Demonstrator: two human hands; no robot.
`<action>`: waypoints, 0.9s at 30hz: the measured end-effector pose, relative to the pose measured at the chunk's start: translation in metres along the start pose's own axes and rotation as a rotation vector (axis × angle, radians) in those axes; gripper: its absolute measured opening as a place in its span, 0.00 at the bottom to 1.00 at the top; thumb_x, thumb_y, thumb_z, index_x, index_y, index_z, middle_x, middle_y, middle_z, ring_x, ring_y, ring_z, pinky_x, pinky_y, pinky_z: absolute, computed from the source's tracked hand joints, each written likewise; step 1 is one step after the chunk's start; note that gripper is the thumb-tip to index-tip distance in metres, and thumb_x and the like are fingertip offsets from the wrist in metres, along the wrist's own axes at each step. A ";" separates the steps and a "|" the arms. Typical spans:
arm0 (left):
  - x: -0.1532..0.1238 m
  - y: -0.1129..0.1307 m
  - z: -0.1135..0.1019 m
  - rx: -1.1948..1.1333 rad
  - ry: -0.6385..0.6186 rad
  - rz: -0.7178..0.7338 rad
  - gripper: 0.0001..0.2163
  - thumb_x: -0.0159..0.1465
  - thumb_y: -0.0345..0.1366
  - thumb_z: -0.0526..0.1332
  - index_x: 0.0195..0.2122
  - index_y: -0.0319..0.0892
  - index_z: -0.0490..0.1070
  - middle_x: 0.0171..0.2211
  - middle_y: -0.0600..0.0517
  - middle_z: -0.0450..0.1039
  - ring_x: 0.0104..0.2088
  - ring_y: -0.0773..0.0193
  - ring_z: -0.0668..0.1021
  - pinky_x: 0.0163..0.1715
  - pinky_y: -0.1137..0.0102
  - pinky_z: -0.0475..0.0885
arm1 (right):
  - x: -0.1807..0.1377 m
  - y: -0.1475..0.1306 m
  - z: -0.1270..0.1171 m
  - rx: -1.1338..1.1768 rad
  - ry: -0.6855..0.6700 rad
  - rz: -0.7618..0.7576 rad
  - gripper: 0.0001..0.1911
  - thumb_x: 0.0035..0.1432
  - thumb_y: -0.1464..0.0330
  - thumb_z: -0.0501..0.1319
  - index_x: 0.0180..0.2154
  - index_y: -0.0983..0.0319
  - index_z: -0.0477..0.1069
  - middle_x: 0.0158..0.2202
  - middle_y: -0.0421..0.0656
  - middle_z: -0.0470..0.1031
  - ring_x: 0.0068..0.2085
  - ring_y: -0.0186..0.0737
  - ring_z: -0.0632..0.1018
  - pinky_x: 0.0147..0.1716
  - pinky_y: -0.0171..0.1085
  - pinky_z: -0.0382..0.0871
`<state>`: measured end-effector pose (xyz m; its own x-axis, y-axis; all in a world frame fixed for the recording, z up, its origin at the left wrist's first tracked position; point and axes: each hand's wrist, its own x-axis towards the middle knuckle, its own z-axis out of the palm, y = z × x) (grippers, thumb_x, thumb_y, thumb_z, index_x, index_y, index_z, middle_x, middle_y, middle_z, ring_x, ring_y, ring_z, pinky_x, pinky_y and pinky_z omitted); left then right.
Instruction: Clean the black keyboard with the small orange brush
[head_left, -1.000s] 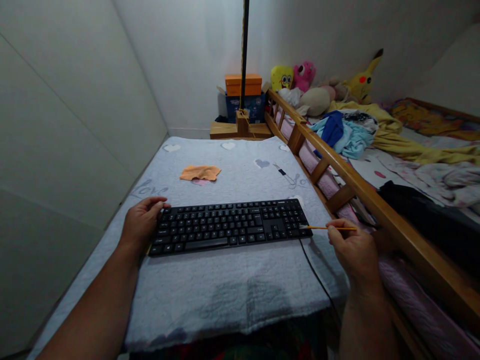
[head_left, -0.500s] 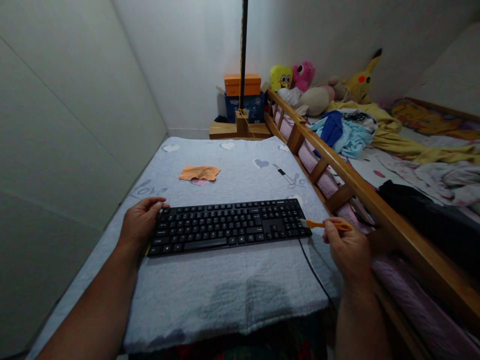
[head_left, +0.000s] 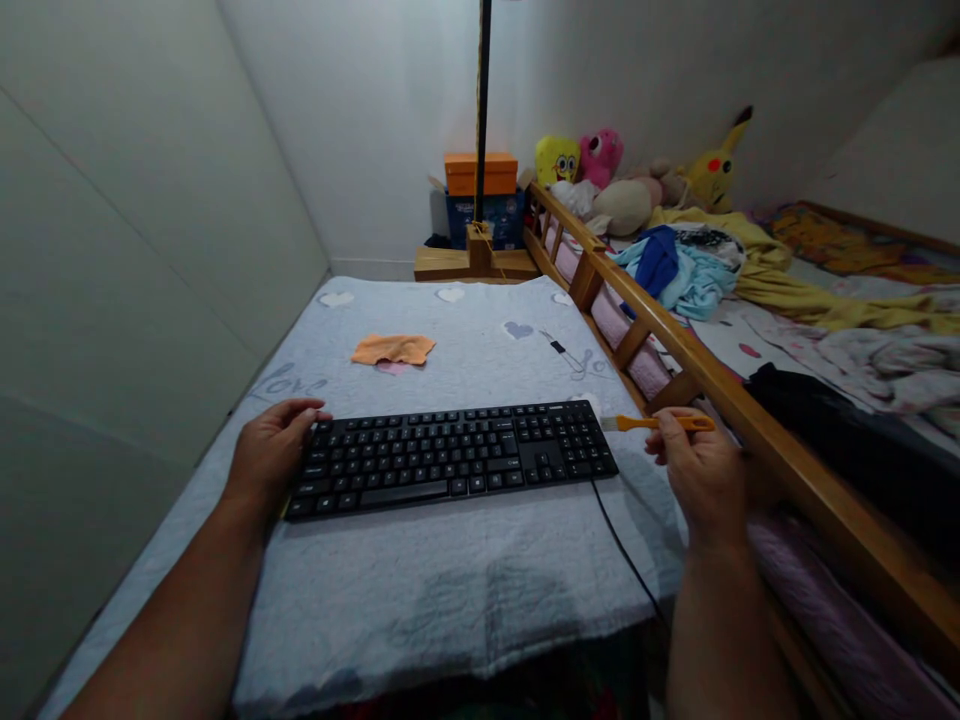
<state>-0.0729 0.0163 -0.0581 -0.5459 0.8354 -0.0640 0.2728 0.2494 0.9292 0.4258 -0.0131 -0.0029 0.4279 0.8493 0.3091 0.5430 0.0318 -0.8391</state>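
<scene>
A black keyboard (head_left: pixel 450 455) lies flat on the cloth-covered table, its cable leaving from the near right. My left hand (head_left: pixel 271 450) holds the keyboard's left end, with the thumb and fingers at the upper left corner; some fingers are hidden. Between the thumb and fingers of my right hand (head_left: pixel 694 460) is a small brush (head_left: pixel 637 423) with an orange handle. Its pale bristles point left, just past the keyboard's upper right edge.
Beyond the keyboard lie an orange cloth (head_left: pixel 394 349) and a thin metal tool with a black clip (head_left: pixel 559 348). A wooden bed rail (head_left: pixel 675 350) runs along the right side. At the back stand a wooden pole base (head_left: pixel 450 264) and an orange box (head_left: pixel 480 174).
My right hand has moved the brush up and slightly right, from over the number keys to the keyboard's right edge. My left hand stays on the keyboard; the view has shifted a little.
</scene>
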 end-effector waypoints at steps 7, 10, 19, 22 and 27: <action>-0.002 0.003 -0.001 -0.002 -0.009 -0.022 0.20 0.52 0.45 0.67 0.44 0.42 0.80 0.38 0.48 0.83 0.30 0.63 0.77 0.27 0.72 0.69 | 0.026 0.023 0.019 0.065 0.053 -0.042 0.18 0.64 0.53 0.61 0.35 0.61 0.73 0.22 0.38 0.72 0.24 0.37 0.73 0.23 0.34 0.66; -0.001 0.003 0.000 0.001 -0.004 -0.036 0.21 0.52 0.46 0.67 0.45 0.43 0.80 0.37 0.49 0.82 0.29 0.63 0.76 0.26 0.72 0.69 | 0.027 0.024 0.025 0.086 0.028 -0.036 0.18 0.64 0.53 0.60 0.35 0.60 0.72 0.22 0.37 0.71 0.23 0.37 0.73 0.24 0.35 0.66; -0.003 0.009 0.000 0.038 0.005 -0.026 0.20 0.51 0.46 0.66 0.43 0.42 0.80 0.36 0.49 0.82 0.30 0.62 0.75 0.26 0.72 0.68 | 0.024 0.022 0.034 0.075 -0.014 -0.055 0.19 0.61 0.52 0.61 0.37 0.62 0.75 0.22 0.38 0.71 0.24 0.38 0.73 0.26 0.37 0.67; -0.005 0.011 0.000 0.026 0.004 -0.044 0.20 0.50 0.46 0.66 0.42 0.43 0.79 0.35 0.49 0.82 0.29 0.62 0.75 0.26 0.72 0.68 | 0.023 0.026 0.037 0.094 -0.041 -0.021 0.22 0.61 0.51 0.60 0.39 0.63 0.76 0.23 0.38 0.71 0.24 0.38 0.73 0.25 0.36 0.67; -0.005 0.013 0.001 0.020 0.019 -0.031 0.19 0.49 0.46 0.66 0.40 0.43 0.79 0.33 0.50 0.81 0.29 0.61 0.76 0.26 0.71 0.69 | 0.022 0.032 0.039 0.086 -0.037 -0.017 0.22 0.63 0.50 0.57 0.37 0.62 0.74 0.23 0.38 0.71 0.24 0.38 0.73 0.24 0.35 0.65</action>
<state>-0.0659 0.0158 -0.0459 -0.5696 0.8175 -0.0853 0.2711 0.2848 0.9195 0.4244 0.0275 -0.0404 0.3913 0.8672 0.3079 0.4852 0.0900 -0.8698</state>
